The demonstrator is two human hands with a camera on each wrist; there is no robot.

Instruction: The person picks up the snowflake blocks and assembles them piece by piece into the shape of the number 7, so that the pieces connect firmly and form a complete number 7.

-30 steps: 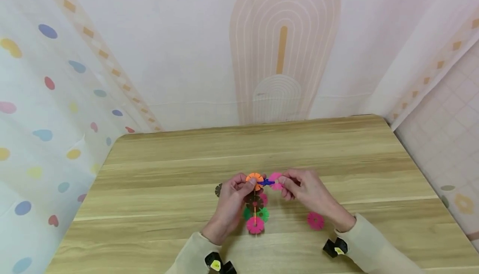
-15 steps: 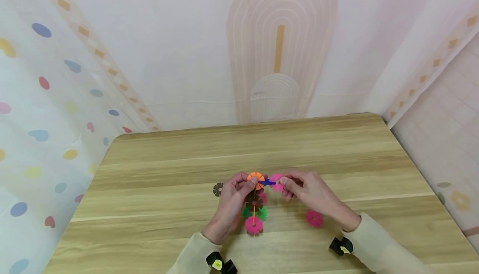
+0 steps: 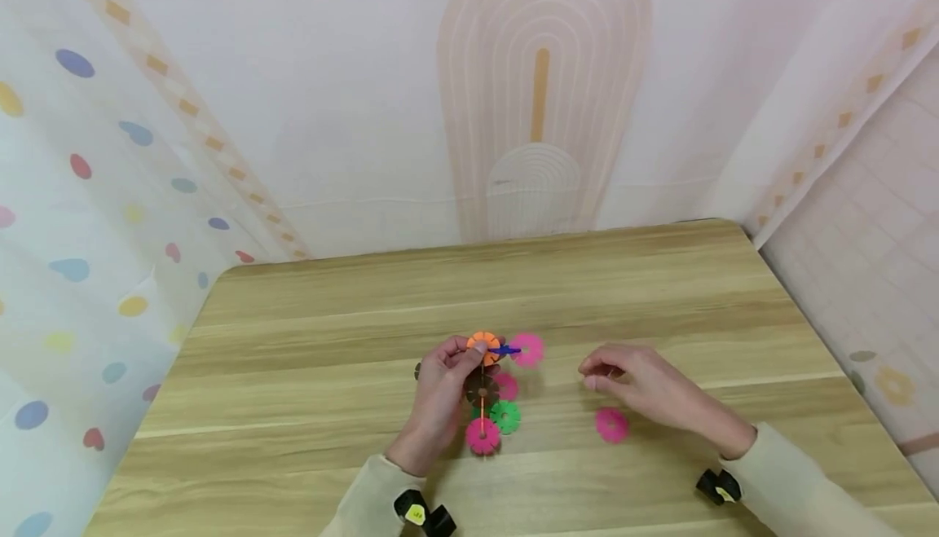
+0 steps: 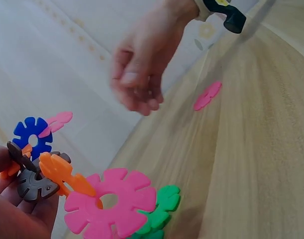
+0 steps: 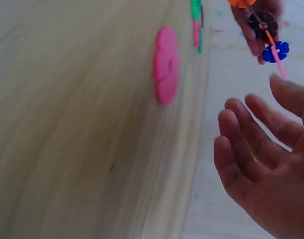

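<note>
My left hand (image 3: 469,360) grips a toy built of slotted plastic discs (image 3: 486,394) and holds it just above the wooden table (image 3: 308,333). The build has an orange disc (image 3: 482,345) at its top, with a blue disc (image 3: 506,350) and a pink disc (image 3: 528,349) sticking out to the right. Brown, green and pink discs hang below; in the left wrist view the large pink disc (image 4: 112,201) is nearest. My right hand (image 3: 596,376) hovers to the right with relaxed fingers (image 5: 251,149), holding nothing. A loose pink disc (image 3: 611,424) lies on the table under it.
A dark disc (image 3: 417,371) lies on the table, partly hidden behind my left hand. Patterned cloth walls (image 3: 110,195) stand along the table's far and left edges. The right edge of the table (image 3: 844,341) drops off to a tiled floor.
My right hand let go of the pink disc at the top of the build and drew away to the right. That disc stays joined to the blue one. The left hand shifted slightly left.
</note>
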